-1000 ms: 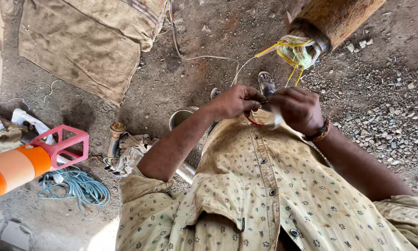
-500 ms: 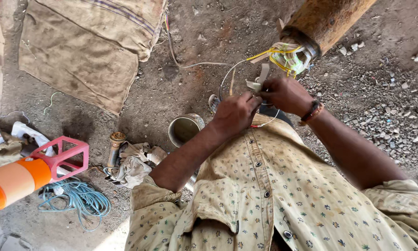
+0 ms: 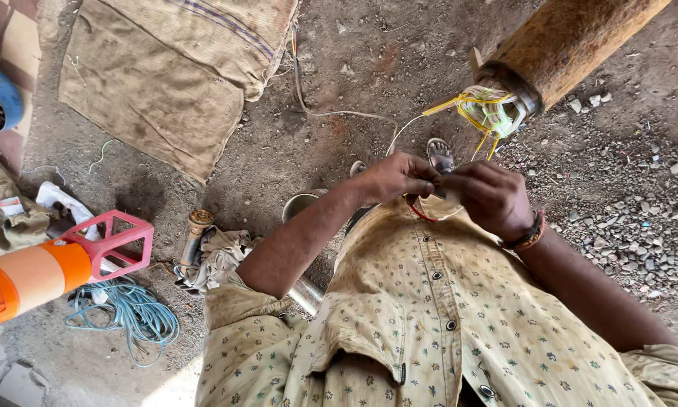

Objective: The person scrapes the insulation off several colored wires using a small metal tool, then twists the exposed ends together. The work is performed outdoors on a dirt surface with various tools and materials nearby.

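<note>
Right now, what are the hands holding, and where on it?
Both hands, left hand and right hand, pinch a thin red wire between their fingertips near its upper end; the exact grip spot is hidden.

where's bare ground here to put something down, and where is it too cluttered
Bare dirt lies between the burlap sack and the rusty pipe, above both hands, crossed only by a thin wire. The gravel at the right is open but stony. The lower left is crowded: orange tool, blue rope, rags.

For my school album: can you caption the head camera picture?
Left hand and right hand pinch wires together near a rusty pipe trailing yellow wires.
</note>
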The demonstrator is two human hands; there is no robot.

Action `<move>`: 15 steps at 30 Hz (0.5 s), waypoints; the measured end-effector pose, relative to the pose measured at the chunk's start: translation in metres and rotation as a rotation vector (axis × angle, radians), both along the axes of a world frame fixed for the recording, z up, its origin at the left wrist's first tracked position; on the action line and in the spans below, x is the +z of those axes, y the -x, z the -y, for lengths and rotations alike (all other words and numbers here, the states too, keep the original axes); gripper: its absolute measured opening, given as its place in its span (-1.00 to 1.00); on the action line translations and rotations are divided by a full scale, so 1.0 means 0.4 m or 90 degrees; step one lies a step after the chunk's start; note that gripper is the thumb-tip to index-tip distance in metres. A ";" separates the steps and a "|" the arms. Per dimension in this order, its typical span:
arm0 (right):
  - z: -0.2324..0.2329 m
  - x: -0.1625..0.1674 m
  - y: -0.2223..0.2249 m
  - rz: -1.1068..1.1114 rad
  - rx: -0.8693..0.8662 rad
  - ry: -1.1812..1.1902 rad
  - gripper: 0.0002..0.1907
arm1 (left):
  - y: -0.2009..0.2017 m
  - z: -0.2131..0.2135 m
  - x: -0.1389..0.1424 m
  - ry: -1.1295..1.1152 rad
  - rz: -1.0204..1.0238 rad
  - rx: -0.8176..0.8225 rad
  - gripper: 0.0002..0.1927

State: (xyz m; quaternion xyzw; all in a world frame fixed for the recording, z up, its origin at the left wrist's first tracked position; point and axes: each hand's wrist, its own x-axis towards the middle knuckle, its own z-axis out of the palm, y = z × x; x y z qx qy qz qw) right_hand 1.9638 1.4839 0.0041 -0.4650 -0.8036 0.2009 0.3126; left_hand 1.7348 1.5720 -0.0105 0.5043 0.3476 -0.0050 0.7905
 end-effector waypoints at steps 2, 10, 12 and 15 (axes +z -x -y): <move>0.006 -0.011 0.000 -0.099 -0.097 0.115 -0.84 | -0.007 0.012 0.016 -0.107 -0.020 0.000 -0.66; -0.082 -0.066 -0.008 -0.112 -0.192 0.506 -0.79 | -0.043 0.089 0.082 -0.569 -0.121 0.016 -0.69; -0.086 -0.060 -0.010 -0.088 -0.171 0.484 -0.79 | -0.039 0.096 0.076 -0.467 -0.138 0.040 -0.68; -0.083 -0.049 -0.006 -0.084 -0.144 0.470 -0.81 | -0.033 0.102 0.052 -0.389 -0.156 0.099 -0.71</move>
